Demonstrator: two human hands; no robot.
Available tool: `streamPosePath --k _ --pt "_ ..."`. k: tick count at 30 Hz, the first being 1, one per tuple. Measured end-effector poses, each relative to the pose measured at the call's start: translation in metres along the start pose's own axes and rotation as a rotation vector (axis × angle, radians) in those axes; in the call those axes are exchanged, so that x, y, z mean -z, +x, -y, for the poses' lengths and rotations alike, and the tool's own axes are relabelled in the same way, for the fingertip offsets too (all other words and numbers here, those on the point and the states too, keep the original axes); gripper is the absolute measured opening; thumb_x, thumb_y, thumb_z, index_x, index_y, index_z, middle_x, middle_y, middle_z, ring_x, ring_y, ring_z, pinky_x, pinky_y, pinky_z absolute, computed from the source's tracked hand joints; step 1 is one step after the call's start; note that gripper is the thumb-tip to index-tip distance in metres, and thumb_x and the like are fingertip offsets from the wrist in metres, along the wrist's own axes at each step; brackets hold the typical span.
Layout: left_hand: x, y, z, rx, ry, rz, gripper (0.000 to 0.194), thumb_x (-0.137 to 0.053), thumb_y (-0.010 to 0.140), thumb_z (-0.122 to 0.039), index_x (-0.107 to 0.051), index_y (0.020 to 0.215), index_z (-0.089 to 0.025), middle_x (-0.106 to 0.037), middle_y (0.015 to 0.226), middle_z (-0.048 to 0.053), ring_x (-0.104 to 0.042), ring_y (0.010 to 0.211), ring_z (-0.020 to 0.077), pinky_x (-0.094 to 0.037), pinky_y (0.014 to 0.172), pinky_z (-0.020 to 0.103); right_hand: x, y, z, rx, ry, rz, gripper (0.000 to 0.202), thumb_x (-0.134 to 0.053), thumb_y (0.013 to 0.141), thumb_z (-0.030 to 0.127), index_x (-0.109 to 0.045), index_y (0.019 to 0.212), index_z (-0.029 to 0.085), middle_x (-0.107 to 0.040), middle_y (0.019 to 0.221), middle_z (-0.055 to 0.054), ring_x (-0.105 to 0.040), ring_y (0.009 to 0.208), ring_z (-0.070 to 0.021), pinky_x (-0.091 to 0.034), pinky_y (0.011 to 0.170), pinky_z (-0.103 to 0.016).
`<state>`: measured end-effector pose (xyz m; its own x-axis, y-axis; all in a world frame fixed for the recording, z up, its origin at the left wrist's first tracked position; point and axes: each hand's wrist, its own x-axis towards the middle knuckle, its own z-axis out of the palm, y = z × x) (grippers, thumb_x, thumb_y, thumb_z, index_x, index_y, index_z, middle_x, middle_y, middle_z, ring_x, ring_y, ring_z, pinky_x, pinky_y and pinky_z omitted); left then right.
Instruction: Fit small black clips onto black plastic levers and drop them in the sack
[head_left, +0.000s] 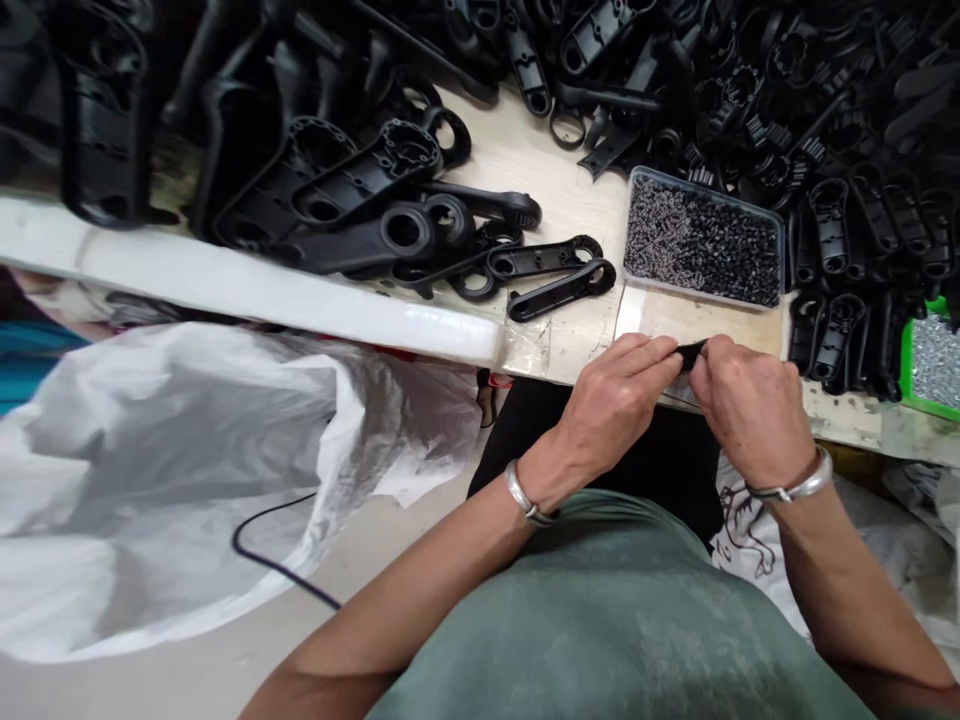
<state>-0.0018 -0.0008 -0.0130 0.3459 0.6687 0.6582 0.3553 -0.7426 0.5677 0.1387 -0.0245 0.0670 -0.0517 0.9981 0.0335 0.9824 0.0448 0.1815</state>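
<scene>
Both my hands meet at the front edge of the table around a black plastic part, most of which their fingers hide. My left hand pinches it from the left, fingers pressed together. From the right, my right hand grips its other end with curled fingers. Just beyond them stands a clear plastic box with many small black and brownish pieces in it. To the left of my hands lie two slim black arm-shaped parts, a nearer one and a farther one, each with a ring at one end.
Larger black plastic parts are heaped at the left and back. More black arms stand in rows at the right, beside a green tray of silvery pieces. A white foam strip edges the table above a big white sack.
</scene>
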Motion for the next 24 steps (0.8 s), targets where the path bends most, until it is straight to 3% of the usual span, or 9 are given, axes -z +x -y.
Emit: streamPosePath --k 2,5,7,10,15,24 --pt "0.001 0.001 -0.001 0.013 -0.004 -0.008 0.018 -0.051 0.094 -0.01 -0.068 0.096 -0.017 -0.073 0.106 0.007 -0.065 0.092 0.0154 -0.056 0.084 0.03 -0.004 -0.003 -0.011 -0.044 0.287 0.014 0.015 -0.057 0.085 0.02 -0.064 0.072 0.016 -0.064 0.057 -0.005 -0.062 0.051 -0.0177 -0.042 0.052 -0.028" --pt "0.003 0.003 -0.006 0.029 -0.021 -0.042 0.016 -0.053 0.094 -0.012 -0.068 0.093 -0.017 -0.074 0.101 0.006 -0.065 0.087 0.0141 -0.056 0.081 0.029 -0.013 -0.014 -0.021 -0.309 0.879 -0.048 0.019 -0.064 0.085 0.036 -0.068 0.09 0.018 -0.067 0.06 0.0 -0.063 0.049 -0.0149 -0.053 0.055 -0.028" --pt "0.004 0.004 -0.01 0.036 -0.033 -0.092 0.013 -0.055 0.093 -0.012 -0.067 0.093 -0.018 -0.074 0.1 0.005 -0.066 0.085 0.0134 -0.056 0.08 0.028 -0.019 -0.022 -0.019 -0.495 1.212 -0.123 0.04 -0.07 0.079 0.042 -0.063 0.111 0.019 -0.07 0.069 0.001 -0.066 0.052 -0.0156 -0.057 0.054 -0.029" --pt "0.004 0.003 -0.018 0.025 -0.027 -0.152 0.014 -0.059 0.09 -0.009 -0.066 0.098 -0.017 -0.074 0.104 0.007 -0.067 0.09 0.0146 -0.057 0.082 0.03 -0.023 -0.027 -0.007 -0.558 1.567 -0.108 0.062 -0.076 0.073 0.038 -0.051 0.127 0.021 -0.071 0.08 0.001 -0.071 0.065 -0.0178 -0.062 0.061 -0.033" --pt "0.005 0.001 -0.027 -0.01 -0.011 -0.178 0.016 -0.062 0.087 -0.006 -0.066 0.1 -0.014 -0.074 0.106 0.011 -0.067 0.094 0.0166 -0.058 0.085 0.031 -0.022 -0.024 0.005 -0.596 1.806 -0.127 0.048 -0.075 0.071 0.027 -0.054 0.114 0.021 -0.065 0.075 0.005 -0.069 0.064 -0.0135 -0.062 0.069 -0.03" --pt "0.01 -0.003 -0.034 -0.085 0.015 -0.194 0.013 -0.063 0.087 -0.006 -0.065 0.097 -0.014 -0.074 0.105 0.012 -0.069 0.092 0.0171 -0.06 0.081 0.032 -0.018 -0.019 0.007 -0.681 1.953 -0.107 0.04 -0.07 0.063 0.016 -0.057 0.101 0.019 -0.057 0.058 0.009 -0.053 0.047 -0.0063 -0.048 0.048 -0.017"
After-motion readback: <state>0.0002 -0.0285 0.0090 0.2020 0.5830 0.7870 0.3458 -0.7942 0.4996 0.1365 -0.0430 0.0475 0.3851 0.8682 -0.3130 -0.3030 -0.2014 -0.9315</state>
